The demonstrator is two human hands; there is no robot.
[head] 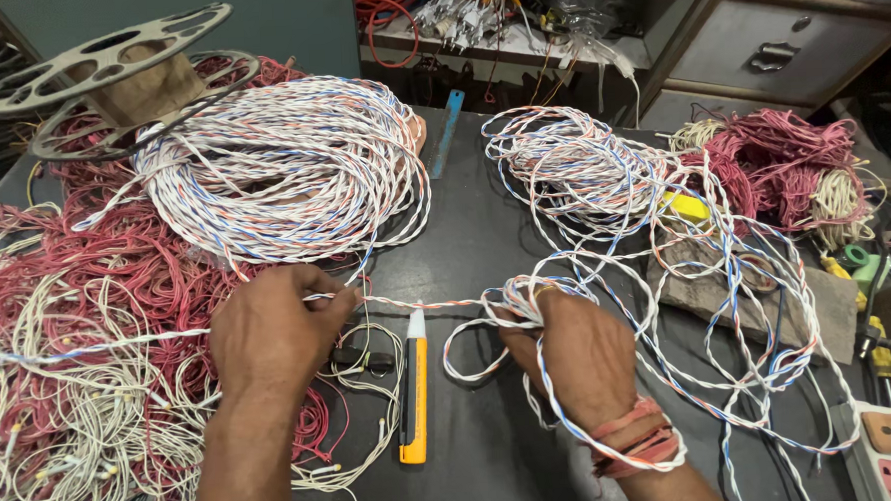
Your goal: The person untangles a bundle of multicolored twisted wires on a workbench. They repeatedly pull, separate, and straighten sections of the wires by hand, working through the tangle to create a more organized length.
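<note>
We are pinching the twisted wire (418, 304) tight in our left hand (274, 333) while our right hand (580, 350), at three o'clock, is closing around gathered loops (607, 273). We are mid-winding; another even loop seemingly needs steady tension. The yellow tester pen (413, 392) is lying between.

Bare tabletop (475, 229) between wire coils (282, 167)

We are pinching a stretch of twisted wire (418, 304) between our left hand (274, 333) and right hand (580, 350) over the worktop (465, 230). A tester pen (412, 387) is lying between our hands. A large wire coil (282, 167) is sitting behind the left hand, an empty spool (107, 75) behind that, and a looser bundle (582, 169) is lying behind the right hand.
</note>
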